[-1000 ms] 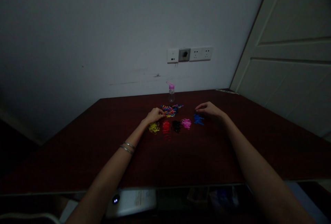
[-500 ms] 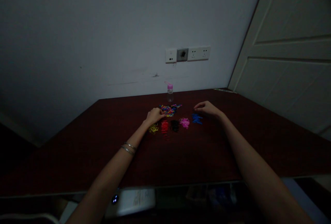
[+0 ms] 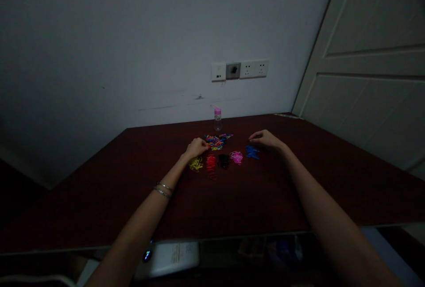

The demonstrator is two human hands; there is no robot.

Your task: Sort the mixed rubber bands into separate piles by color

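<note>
Left hand (image 3: 196, 147) curled beside one mixed band pile (image 3: 216, 141), right hand (image 3: 264, 138) loosely bent, both grips unclear, five single-colour piles (image 3: 223, 161) lay nearby

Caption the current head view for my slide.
Left hand at the mixed pile, right hand near the blue pile; pink pile, black pile, red pile, yellow pile continue the row leftward.

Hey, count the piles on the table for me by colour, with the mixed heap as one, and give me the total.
Yellow pile: 1
Red pile: 1
Black pile: 1
Pink pile: 1
Blue pile: 1
Mixed-colour heap: 1
Total: 6
</note>
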